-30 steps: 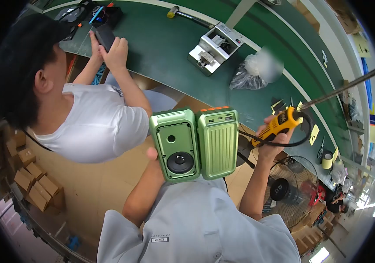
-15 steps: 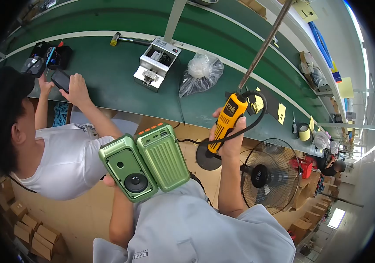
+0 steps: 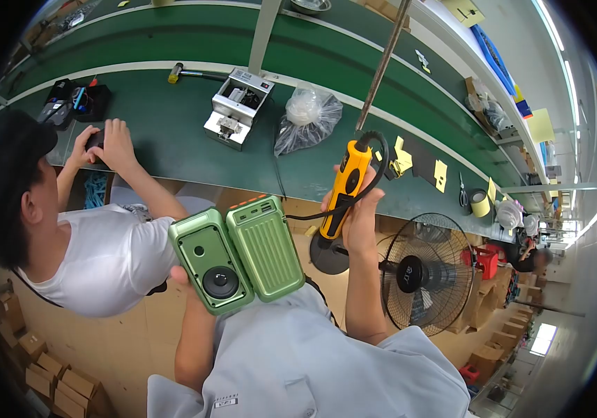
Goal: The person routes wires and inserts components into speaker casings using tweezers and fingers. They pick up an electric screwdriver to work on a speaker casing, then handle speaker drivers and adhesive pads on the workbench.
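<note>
My left hand (image 3: 180, 277) supports a green speaker (image 3: 209, 261) from below at its left side; the thumb shows and the other fingers are hidden. One half has a round black driver, and beside it lies a ribbed green half (image 3: 267, 247) with ports and orange buttons on its top edge. To the right, my right hand (image 3: 361, 219) is wrapped around a yellow and black electric screwdriver (image 3: 347, 184), held near upright above the bench's front edge. Its black cable loops from the upper end down past my fingers.
A metal device (image 3: 239, 108) and a plastic bag (image 3: 307, 118) stand on the green bench (image 3: 173, 139). A hammer (image 3: 197, 72) lies behind. Right of my arm is a fan (image 3: 424, 275). At the left, a co-worker (image 3: 96, 258) holds a dark object. A metal rod (image 3: 382, 70) slants above.
My right hand and the electric screwdriver have shifted left, and the screwdriver has turned more upright. The green halves sit slightly further right in view. The co-worker's hands have come together around the dark object.
</note>
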Action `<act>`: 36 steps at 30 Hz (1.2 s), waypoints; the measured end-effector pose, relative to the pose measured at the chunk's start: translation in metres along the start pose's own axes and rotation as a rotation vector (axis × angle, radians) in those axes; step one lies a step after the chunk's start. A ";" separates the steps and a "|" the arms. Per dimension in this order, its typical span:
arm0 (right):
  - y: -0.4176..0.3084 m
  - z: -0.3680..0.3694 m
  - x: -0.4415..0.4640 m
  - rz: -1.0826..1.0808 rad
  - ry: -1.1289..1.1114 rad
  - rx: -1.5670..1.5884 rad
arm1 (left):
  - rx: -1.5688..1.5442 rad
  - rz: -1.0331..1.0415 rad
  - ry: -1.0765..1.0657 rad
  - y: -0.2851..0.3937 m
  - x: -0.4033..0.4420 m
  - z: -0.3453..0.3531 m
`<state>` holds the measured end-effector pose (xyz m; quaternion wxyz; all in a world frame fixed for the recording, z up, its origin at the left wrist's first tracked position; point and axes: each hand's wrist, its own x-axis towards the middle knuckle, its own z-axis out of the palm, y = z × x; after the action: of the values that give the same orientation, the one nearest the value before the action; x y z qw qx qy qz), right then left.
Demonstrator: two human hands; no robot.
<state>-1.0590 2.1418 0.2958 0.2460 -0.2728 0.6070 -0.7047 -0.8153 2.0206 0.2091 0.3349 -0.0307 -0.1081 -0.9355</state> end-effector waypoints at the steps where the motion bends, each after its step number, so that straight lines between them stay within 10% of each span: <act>1: 0.000 0.000 -0.001 -0.050 -0.026 -0.034 | -0.024 -0.018 -0.012 -0.001 -0.001 -0.001; 9: 0.004 -0.048 -0.003 -0.166 0.262 -0.854 | -0.141 -0.060 -0.039 -0.008 -0.002 0.014; 14: -0.011 -0.088 -0.011 0.181 -0.011 -0.517 | -0.113 0.001 -0.060 -0.012 -0.002 0.013; 27: 0.002 -0.024 -0.020 0.191 -0.428 0.277 | -0.069 -0.003 -0.044 -0.009 0.006 0.010; 36: -0.113 0.013 -0.001 -0.559 -0.541 0.628 | -0.034 -0.057 0.067 -0.022 0.000 0.033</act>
<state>-1.0509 2.1493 0.4088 0.2666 -0.5106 0.1836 -0.7965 -0.8298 2.0443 0.2369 0.3112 -0.0018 -0.0817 -0.9468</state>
